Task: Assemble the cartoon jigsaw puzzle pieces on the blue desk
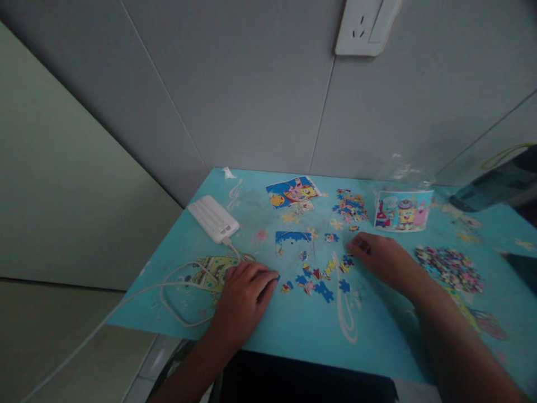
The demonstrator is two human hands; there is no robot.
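Note:
On the table, my left hand (245,288) is closed, its index finger and thumb tips meeting at a small blue jigsaw piece (277,276). My right hand (380,257) hovers with curled fingers beside loose jigsaw pieces (347,261); whatever is between its fingertips is hidden. Between the hands lie scattered blue, yellow and red pieces (324,291). Behind them is a partly joined puzzle edge (293,236), blue along the top, with a small joined cluster (331,238) to its right. A cartoon reference picture (296,192) lies farther back.
A white power bank (213,218) with a cable (168,285) sits on the left. A pile of pieces (351,206) lies at the back, a larger pile (450,268) on the right. A cartoon card (403,211) and dark bottle (495,182) stand near the wall.

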